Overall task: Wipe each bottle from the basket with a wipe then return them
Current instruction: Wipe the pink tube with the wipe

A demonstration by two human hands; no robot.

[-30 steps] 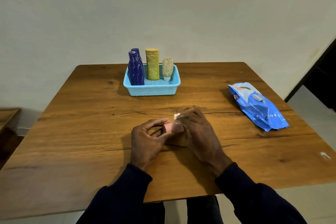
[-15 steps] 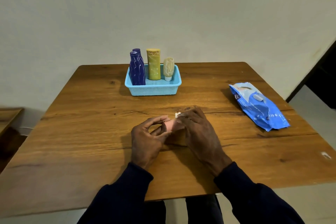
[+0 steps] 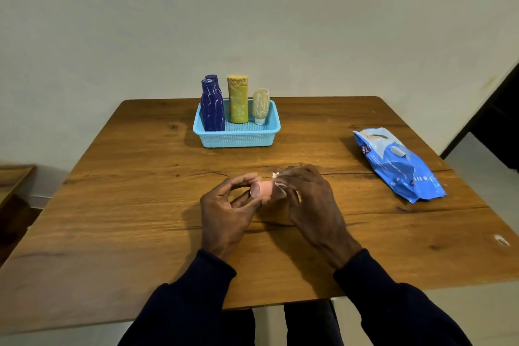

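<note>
A small pink bottle [image 3: 263, 188] lies sideways between my hands over the middle of the table. My left hand [image 3: 227, 212] pinches its left end with fingers and thumb. My right hand [image 3: 310, 206] is curled round the rest of the bottle with a white wipe [image 3: 278, 181], only scraps of which show. At the back stands a light blue basket [image 3: 237, 139] holding two dark blue bottles [image 3: 212, 109], a yellow bottle [image 3: 238, 100] and a small cream tube [image 3: 260, 105] with chalky marks.
A blue pack of wet wipes [image 3: 398, 164] lies on the right side of the wooden table [image 3: 126, 205]. A wall rises behind the table. A low wooden surface [image 3: 12, 180] shows at the far left.
More of the pink bottle shows between my hands now; my right hand with the wipe has slid slightly right along it. The basket and pack stay put.
</note>
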